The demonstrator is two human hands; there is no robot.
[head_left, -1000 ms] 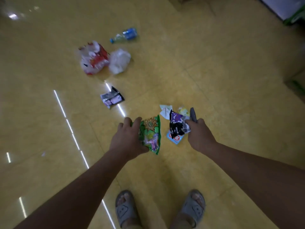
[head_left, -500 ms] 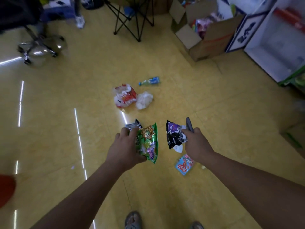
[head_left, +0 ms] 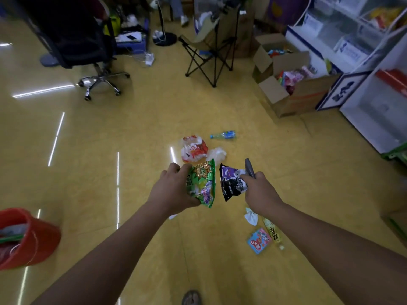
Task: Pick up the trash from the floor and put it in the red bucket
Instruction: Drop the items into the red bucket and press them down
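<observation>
My left hand (head_left: 171, 190) grips a green snack bag (head_left: 203, 186) held above the floor. My right hand (head_left: 259, 192) grips a purple and black snack bag (head_left: 231, 183) together with a grey stick-like object (head_left: 250, 170). The red bucket (head_left: 33, 241) stands at the far left with trash inside. On the yellow floor lie a red and white bag (head_left: 193, 150), a crumpled white plastic (head_left: 217, 153), a blue-labelled bottle (head_left: 223, 135), a white paper scrap (head_left: 251, 216), a yellow packet (head_left: 273, 233) and a small blue and red packet (head_left: 258, 239).
A black office chair (head_left: 83, 47) stands at the back left, a folding chair (head_left: 211, 51) at the back centre. An open cardboard box (head_left: 293, 89) of goods and white shelves (head_left: 363, 62) line the right side. One sandalled foot (head_left: 191, 298) shows at the bottom edge.
The view has tilted up as I straightened, so the room and the red bucket at the left came into view. Both hands kept their bags and rose away from the floor.
</observation>
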